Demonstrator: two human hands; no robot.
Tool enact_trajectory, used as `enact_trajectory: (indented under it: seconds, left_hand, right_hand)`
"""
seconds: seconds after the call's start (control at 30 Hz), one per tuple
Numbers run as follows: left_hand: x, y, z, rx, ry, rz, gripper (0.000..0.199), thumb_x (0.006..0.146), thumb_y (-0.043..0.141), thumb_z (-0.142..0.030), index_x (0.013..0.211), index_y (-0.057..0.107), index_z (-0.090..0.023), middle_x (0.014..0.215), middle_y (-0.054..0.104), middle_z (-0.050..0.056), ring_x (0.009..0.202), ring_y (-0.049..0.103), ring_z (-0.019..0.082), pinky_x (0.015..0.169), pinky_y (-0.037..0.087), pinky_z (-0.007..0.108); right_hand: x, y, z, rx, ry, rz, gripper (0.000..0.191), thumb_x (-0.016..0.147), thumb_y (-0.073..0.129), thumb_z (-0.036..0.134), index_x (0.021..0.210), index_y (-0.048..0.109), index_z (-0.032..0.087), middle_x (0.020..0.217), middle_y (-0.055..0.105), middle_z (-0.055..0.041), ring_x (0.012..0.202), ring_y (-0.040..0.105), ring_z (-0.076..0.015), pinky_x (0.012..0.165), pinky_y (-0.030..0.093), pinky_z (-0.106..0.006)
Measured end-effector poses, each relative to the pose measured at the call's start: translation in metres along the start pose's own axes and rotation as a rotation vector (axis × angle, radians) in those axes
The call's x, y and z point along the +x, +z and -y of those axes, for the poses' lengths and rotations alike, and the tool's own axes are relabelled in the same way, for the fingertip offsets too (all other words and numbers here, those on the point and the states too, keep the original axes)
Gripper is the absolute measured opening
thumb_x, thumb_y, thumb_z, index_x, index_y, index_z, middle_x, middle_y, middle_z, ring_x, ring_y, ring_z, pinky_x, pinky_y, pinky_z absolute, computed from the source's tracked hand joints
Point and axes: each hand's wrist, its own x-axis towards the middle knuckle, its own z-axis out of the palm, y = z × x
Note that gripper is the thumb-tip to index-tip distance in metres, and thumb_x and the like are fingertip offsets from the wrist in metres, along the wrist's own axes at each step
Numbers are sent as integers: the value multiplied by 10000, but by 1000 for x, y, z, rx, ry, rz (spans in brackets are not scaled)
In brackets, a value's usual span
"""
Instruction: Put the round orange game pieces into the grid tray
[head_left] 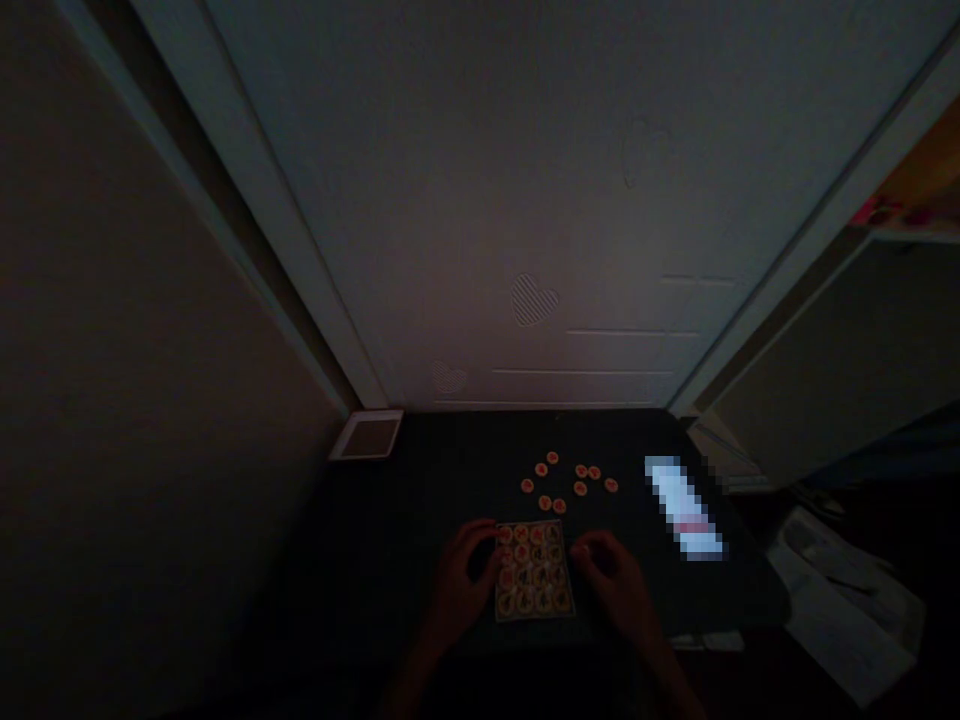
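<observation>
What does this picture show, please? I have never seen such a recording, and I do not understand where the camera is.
There is no machine here: a person works with two bare hands. The one picture comes from a camera worn on that person's head, looking forward and down. On the dark table is a square tray filled with round pieces, apparently Chinese chess pieces. Nine loose pieces lie beyond it. The left hand is at the tray's left edge; the right hand is beside its right edge. It is too dark to tell whether either holds anything. The bright patch at right is pixelated.
</observation>
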Motion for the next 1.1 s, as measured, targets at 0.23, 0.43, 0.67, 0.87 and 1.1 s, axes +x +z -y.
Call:
enact_trajectory:
  seconds: [0.23,0.43,0.67,0.87,1.1]
  left_hand:
    - [1,0,0,23,-3,-6,199,952,582,-314,1108,698,-270,1230,677,71,1137,656,257,1002,523,452]
    - [0,0,-1,41,-13,7,207,955,575,-301,1124,694,-282,1247,674,60,1153,650,258,1005,518,464]
    - [0,1,1,34,-9,5,202,965,571,-310,1128,685,-276,1241,666,66,1149,644,255,1011,513,464]
    - [0,0,0,42,-12,16,192,963,578,-326,1107,693,-273,1240,667,66,1150,648,255,1011,517,457]
    - [-1,1,1,35,-6,-13,190,947,594,-315,1098,705,-281,1228,683,57,1131,662,254,996,530,441]
  right_hand:
    - [0,1,4,24,-28,-2,411,842,693,593,966,735,203,924,764,-77,868,725,-251,772,585,-345]
    - [1,3,-2,96,8,22,409,827,725,576,1018,724,214,985,775,-95,914,740,-276,772,607,-377]
    - [3,0,-3,160,82,78,479,784,770,576,1093,702,216,973,790,-79,921,754,-279,815,607,-397]
    - [1,-1,4,173,96,74,514,771,765,608,1101,718,216,958,801,-86,912,762,-301,800,614,-424]
    - [3,-2,2,123,93,37,453,774,758,613,996,747,218,930,790,-74,880,747,-279,795,597,-388]
